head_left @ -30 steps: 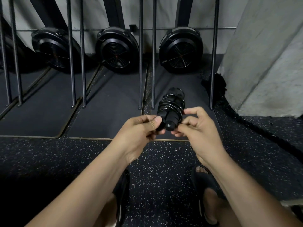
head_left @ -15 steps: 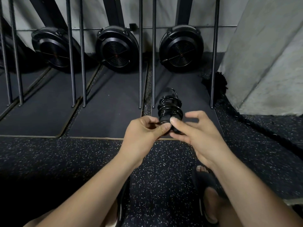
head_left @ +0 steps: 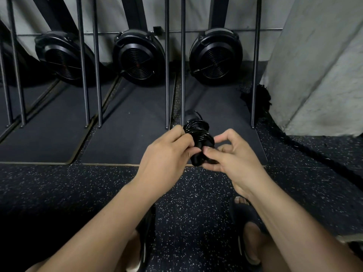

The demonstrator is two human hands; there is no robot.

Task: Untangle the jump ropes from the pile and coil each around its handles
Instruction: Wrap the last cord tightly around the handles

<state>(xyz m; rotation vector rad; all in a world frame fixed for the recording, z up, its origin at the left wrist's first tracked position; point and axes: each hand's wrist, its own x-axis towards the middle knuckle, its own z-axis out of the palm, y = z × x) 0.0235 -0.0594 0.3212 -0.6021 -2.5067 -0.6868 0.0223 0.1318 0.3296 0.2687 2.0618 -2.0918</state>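
Upright bars (head_left: 182, 75) ahead, concrete pillar (head_left: 314, 75) right, bare floor (head_left: 59, 183) below.

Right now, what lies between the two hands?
The coiled jump rope, a black bundle gripped by the left hand and pinched by the right hand. The head view shows it.

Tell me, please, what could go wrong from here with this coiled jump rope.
1. The shiny coils of the jump rope look loose; if the right hand lets its pinch slip, they could spring off the handles.
2. The left hand holds the bundle above the floor, so a slack grip may drop it and undo the winding.
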